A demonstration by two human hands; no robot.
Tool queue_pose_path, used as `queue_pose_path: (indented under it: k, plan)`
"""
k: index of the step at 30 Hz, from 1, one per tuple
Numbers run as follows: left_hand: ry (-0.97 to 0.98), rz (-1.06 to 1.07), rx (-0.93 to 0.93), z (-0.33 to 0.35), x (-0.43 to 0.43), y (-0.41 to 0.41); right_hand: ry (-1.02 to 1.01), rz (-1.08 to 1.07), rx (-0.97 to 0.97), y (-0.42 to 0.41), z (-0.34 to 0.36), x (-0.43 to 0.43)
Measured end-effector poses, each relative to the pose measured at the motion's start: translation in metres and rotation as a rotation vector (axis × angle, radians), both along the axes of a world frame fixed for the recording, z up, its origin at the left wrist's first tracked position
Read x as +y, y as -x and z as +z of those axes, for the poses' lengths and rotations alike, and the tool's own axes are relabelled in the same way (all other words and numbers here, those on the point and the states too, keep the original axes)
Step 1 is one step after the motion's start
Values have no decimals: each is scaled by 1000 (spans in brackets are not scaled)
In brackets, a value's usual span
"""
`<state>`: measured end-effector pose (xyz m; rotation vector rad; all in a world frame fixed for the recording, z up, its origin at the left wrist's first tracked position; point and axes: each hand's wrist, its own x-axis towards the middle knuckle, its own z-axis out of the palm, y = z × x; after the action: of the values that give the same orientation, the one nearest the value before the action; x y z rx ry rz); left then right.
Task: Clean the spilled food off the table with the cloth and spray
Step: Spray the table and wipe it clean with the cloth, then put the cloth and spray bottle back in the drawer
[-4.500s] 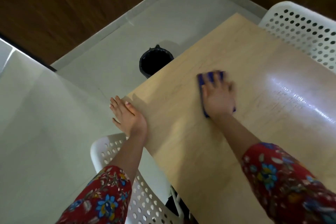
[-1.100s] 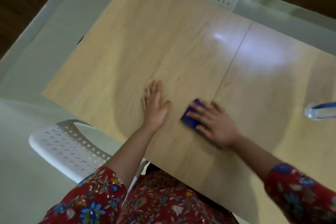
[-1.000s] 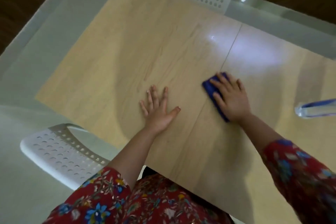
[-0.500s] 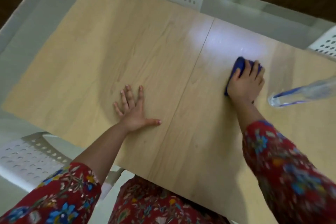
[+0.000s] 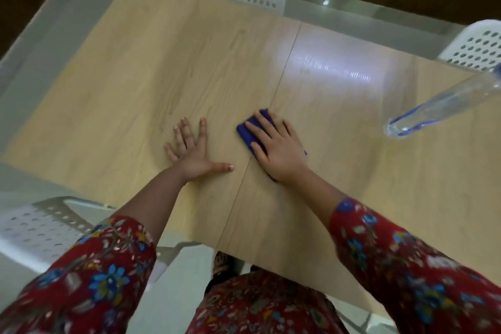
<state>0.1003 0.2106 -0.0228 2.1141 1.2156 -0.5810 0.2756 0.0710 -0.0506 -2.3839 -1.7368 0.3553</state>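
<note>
Now blue cloth [image 5: 245, 133] flat beneath right hand's [image 5: 279, 153] straight fingers [image 5: 260, 127]; left hand's [image 5: 193, 156] fingers splayed on table [image 5: 135, 76].

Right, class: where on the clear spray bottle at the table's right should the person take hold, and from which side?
Grip the clear spray bottle around its slim middle, coming from its left with the right hand, the nearer one, now pressing flat on the blue cloth. The body looks narrow and round enough to wrap; its top leaves the frame, so the trigger cannot be judged.
</note>
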Motion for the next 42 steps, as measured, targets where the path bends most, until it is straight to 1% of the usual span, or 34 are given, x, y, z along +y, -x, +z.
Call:
queue_pose_path:
  k: [1, 3, 5, 6, 7, 8, 9, 11, 12, 14, 16, 18, 20, 21, 23, 25, 28, 29, 30, 31, 34, 35, 36, 37, 39, 40, 41, 42]
  plan:
    - [-4, 8, -20, 2, -2, 2, -14, -48, -20, -3, -1, -27]
    - [-28, 62, -111, 0, -5, 6, -14, -273, -77, -20, -4, -75]
    - [-90, 143, -283, -2, -12, 18, 21, -538, -108, -24, -1, -109]
    - [-107, 178, -368, -1, -18, 28, 30, -627, -108, -14, 1, -117]
    - [-117, 206, -436, -2, -26, 39, 37, -664, -96, 1, 3, -118]
    - [-122, 228, -492, -3, -36, 51, 41, -650, -68, 21, 6, -118]
    - [-111, 261, -547, -4, -47, 62, 51, -589, -33, 44, 7, -116]
    - [-56, 367, -640, -1, -72, 83, 88, -403, -4, 97, 5, -115]
    - [-28, 414, -665, 0, -83, 91, 97, -325, -7, 122, 3, -114]
    - [20, 453, -700, 5, -99, 106, 49, -238, 11, 160, -1, -116]
    - [83, 531, -751, 12, -106, 116, 45, -177, 10, 173, -3, -120]
    - [150, 688, -783, 22, -107, 124, 74, -124, -26, 172, -4, -127]
    - [202, 824, -791, 28, -104, 130, 97, -108, -80, 174, -6, -133]
    - [219, 848, -788, 30, -102, 134, 89, -117, -87, 178, -6, -137]
    - [247, 829, -778, 36, -101, 143, 59, -126, -44, 184, -2, -143]
    - [265, 806, -764, 37, -102, 150, 89, -186, 47, 178, 1, -142]
    - [275, 785, -775, 42, -106, 162, 87, -447, 55, 160, 5, -113]
    - [281, 784, -778, 42, -106, 163, 115, -495, 71, 153, 8, -98]
    - [284, 790, -778, 41, -108, 168, 146, -479, 90, 153, 11, -84]
    - [291, 797, -778, 41, -109, 171, 171, -410, 91, 158, 14, -72]
    - [312, 803, -776, 43, -115, 176, 215, -119, 116, 190, 19, -60]
    - [325, 808, -771, 42, -116, 177, 222, -64, 181, 203, 23, -64]
    - [338, 811, -760, 42, -117, 177, 205, -68, 348, 214, 34, -70]
    - [358, 817, -739, 41, -119, 178, 145, -145, 629, 223, 48, -77]
    - [424, 814, -684, 40, -122, 177, -68, -533, 1326, 233, 79, -91]
    - [475, 804, -653, 41, -125, 175, -169, -735, 1567, 232, 89, -102]
    - [541, 777, -628, 43, -129, 172, -255, -897, 1722, 230, 96, -114]
    - [614, 736, -603, 45, -134, 169, -321, -1000, 1810, 228, 97, -126]
